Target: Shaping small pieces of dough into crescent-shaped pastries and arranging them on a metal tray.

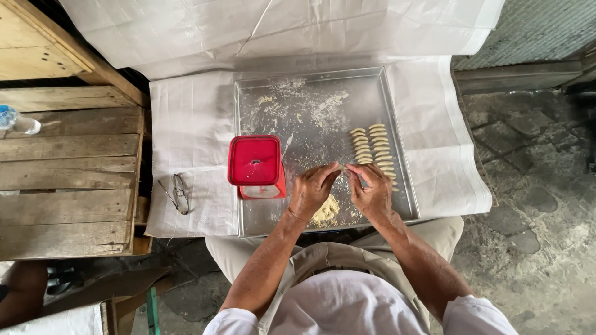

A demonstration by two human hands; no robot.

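Observation:
My left hand [312, 188] and my right hand [372, 191] meet over the near part of a flour-dusted metal tray [310, 80], fingertips pinching a small piece of pale dough [344, 167] between them. Just below my left hand lies a lump of yellowish dough [327, 211] on the tray. Two short rows of shaped curved dough pieces [372, 147] lie on the tray's right side, just beyond my right hand. A red lidded plastic container [255, 162] stands on the tray to the left of my left hand.
The tray rests on a white woven sheet [192, 130]. A pair of eyeglasses [177, 193] lies on the sheet at left. Wooden plank pallets [68, 174] stand further left, with a plastic bottle [17, 121] on them. Stone ground [534, 186] is at right.

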